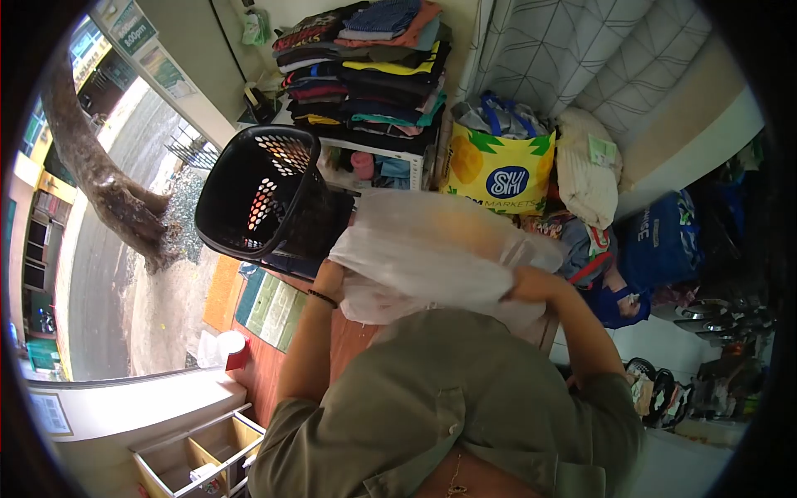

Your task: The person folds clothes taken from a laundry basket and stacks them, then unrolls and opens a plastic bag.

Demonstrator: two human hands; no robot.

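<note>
A large, whitish translucent plastic bag (423, 249) is spread in front of my torso. My left hand (330, 280), with a dark bracelet at the wrist, closes on the bag's left edge; its fingertips are partly hidden by the plastic. At the opposite side, my right hand (531, 285) pinches the bag near its right edge. Something orange-yellow shows faintly through the upper part of the plastic, but I cannot make out what it is. Just beyond my left hand stands a black plastic basket (217, 207) with perforated sides.
Folded clothes (357, 83) are piled on a white shelf at the back. A yellow shopping bag (498, 170) stands beyond the plastic bag, beside a cream bundle (588, 166). Blue bags (656, 245) crowd the right. A wooden divided shelf (199, 452) is at lower left.
</note>
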